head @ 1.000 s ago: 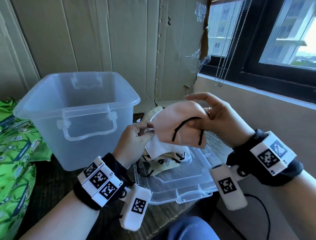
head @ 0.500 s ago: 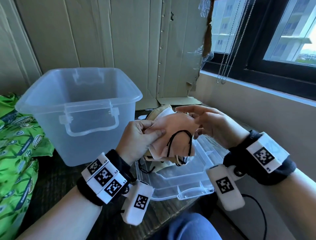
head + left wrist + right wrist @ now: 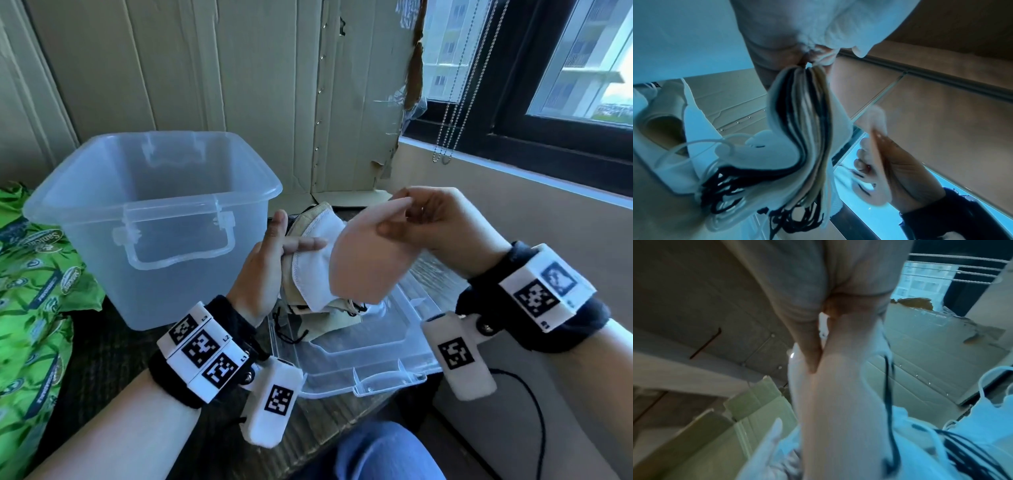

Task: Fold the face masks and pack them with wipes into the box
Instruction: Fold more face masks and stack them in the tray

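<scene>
My right hand pinched the folded pink mask by its upper edge, thumb against fingers, holding it in the air above the clear lid on the worktop. My left hand gripped the stack of folded masks just beside it, forefinger stretched straight across the top. The pink mask looked feather-light and limp, soft cloth that would spring open unless held along the fold, so I judged the creased edge the place to grip. Its black ear loops dangled and could snag. The clear box stood open on my left, nothing inside it that I could see.
</scene>
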A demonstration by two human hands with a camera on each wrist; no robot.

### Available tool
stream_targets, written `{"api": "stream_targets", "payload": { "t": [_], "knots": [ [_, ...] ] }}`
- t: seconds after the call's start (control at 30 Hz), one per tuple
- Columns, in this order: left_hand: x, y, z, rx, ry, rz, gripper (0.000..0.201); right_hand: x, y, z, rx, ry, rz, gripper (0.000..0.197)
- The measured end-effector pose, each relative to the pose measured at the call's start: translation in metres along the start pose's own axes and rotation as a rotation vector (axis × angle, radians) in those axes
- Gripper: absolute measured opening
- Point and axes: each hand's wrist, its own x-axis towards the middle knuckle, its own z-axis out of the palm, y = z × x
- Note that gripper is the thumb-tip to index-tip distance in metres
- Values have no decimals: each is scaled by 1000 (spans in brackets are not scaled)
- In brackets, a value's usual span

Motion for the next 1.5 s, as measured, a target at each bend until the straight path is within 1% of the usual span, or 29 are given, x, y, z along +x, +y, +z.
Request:
{"api": "stream_targets", "payload": {
  "t": [0.03,0.1,0.13,0.17,0.2,0.23,0.27,0.3,0.37,0.4,0.43,0.47,0.5,0.53,0.57,0.6,0.63,0.7,0.87,0.9,1.0,1.03,1.1,1.17,1.23,1.3,1.4,1.47,1.5],
  "knots": [
    [-1,0,0,-2,4,-9,89,3,4,2,-80,90,25,18],
    [-3,2,2,-12,9,-35,85,10,10,0,-278,364,29,31],
    [-4,2,3,-26,5,-45,82,12,9,0,-321,482,10,30],
    [-4,2,4,-39,5,-50,78,12,7,0,-296,548,-27,25],
    [-4,2,4,-49,13,-53,74,11,3,3,-254,546,-73,23],
    [-4,3,5,-53,24,-52,70,8,1,8,-240,491,-121,23],
    [-3,3,5,-64,31,-44,66,3,-2,15,-254,384,-161,20],
    [-3,3,4,-82,26,-34,64,-2,-5,23,-289,235,-173,15],
    [-3,3,4,-118,-9,3,61,-11,-7,35,-366,-124,-93,8],
    [-3,2,3,-109,-26,26,59,-13,-8,38,-346,-272,-46,11],
    [-3,1,3,-83,-31,40,52,-13,-7,38,-263,-346,-5,17],
    [-3,1,3,-53,-23,48,41,-11,-7,37,-164,-350,32,24],
    [-3,0,4,-22,-15,58,29,-8,-5,35,-109,-297,47,30],
    [-2,-1,4,11,-10,65,23,-5,-2,34,-142,-212,35,33],
    [-2,-1,5,32,-16,68,20,-2,0,33,-253,-134,-2,33],
    [-3,-1,6,34,-25,66,18,1,3,32,-382,-89,-38,33],
    [-3,-2,6,38,-34,68,17,3,4,32,-483,-74,-62,35],
    [-4,-2,7,60,-56,84,17,7,1,31,-590,-113,-72,41],
    [-6,-1,8,133,-123,124,14,9,-7,27,-727,-218,-14,41],
    [-6,-1,8,148,-141,139,16,9,-8,25,-770,-237,13,43],
    [-10,1,11,171,-193,209,31,6,-9,21,-842,-288,73,50],
    [-11,2,12,159,-204,229,34,6,-9,20,-836,-288,70,51],
    [-12,4,13,131,-200,230,39,3,-12,19,-792,-263,40,47],
    [-14,7,14,130,-201,234,46,2,-15,18,-768,-250,16,39],
    [-19,11,14,133,-212,260,48,-1,-17,16,-743,-257,-3,26],
    [-23,14,14,146,-210,266,40,-5,-22,15,-671,-248,-15,18],
    [-30,16,13,144,-137,199,14,-12,-28,14,-481,-235,7,18],
    [-36,18,13,110,-75,196,21,-16,-27,7,-394,-223,64,21],
    [-39,19,13,73,-32,194,26,-18,-26,2,-391,-181,98,20]
  ]
}}
